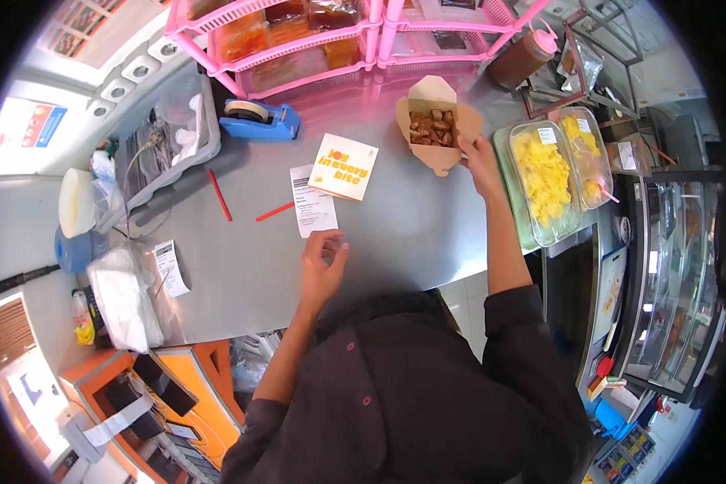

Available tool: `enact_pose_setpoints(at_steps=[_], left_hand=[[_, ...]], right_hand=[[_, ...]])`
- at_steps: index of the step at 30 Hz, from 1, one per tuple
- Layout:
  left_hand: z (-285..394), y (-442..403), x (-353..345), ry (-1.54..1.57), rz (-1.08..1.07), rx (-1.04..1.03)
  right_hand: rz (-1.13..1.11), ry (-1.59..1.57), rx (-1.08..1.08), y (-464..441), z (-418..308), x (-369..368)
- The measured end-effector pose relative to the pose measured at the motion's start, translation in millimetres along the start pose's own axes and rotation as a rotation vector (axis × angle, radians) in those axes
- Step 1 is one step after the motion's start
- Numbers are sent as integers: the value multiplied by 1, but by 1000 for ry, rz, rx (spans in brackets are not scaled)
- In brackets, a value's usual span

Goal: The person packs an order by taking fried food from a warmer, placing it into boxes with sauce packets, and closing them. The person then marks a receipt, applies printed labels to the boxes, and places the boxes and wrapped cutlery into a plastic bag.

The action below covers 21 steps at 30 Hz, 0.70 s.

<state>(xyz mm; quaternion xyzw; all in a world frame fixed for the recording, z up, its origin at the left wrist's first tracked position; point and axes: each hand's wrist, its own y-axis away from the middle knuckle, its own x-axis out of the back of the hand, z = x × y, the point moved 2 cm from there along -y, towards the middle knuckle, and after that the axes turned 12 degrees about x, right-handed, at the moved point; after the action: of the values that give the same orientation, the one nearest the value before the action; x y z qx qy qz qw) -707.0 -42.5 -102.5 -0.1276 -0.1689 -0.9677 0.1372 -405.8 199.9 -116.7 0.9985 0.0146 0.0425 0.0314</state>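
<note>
- Left hand (324, 262): fingers loosely curled, thumb apart, seemingly empty, near the front edge of the tabletop (411, 250); it would serve better steadying the box.
- Right hand (480, 165): fingers clamped on the right flap of the box (437, 159), toward the tabletop's far right corner (resting or lifted, I cannot tell). Best kept level, fingertips off the meat (432, 127).
- Counted, near to far: two receipts (171, 268), two red sticks (219, 195), two tubs (547, 135) by the right edge, one card (343, 166), one box, one tape dispenser (278, 123).

Bright — white glare on the table (427, 234) — curved, blackened edges
</note>
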Motion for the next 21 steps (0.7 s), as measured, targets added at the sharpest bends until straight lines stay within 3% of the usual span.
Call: enact_pose_setpoints(at_steps=[5, 9, 11, 15, 18, 21], left_hand=[[-1, -2, -26, 282, -261, 195], [12, -6, -56, 540, -402, 453], [19, -6, -76, 547, -355, 482], [10, -18, -101, 616, -265, 429], [1, -34, -115, 370, -147, 318], [12, -38, -123, 226, -139, 460]], right_hand=[[-22, -47, -47, 55, -9, 8], [-224, 132, -84, 110, 7, 21], [-249, 85, -30, 133, 9, 18], [-108, -281, -142, 137, 35, 30], [-11, -235, 18, 132, 24, -6], [-144, -107, 153, 127, 26, -30]])
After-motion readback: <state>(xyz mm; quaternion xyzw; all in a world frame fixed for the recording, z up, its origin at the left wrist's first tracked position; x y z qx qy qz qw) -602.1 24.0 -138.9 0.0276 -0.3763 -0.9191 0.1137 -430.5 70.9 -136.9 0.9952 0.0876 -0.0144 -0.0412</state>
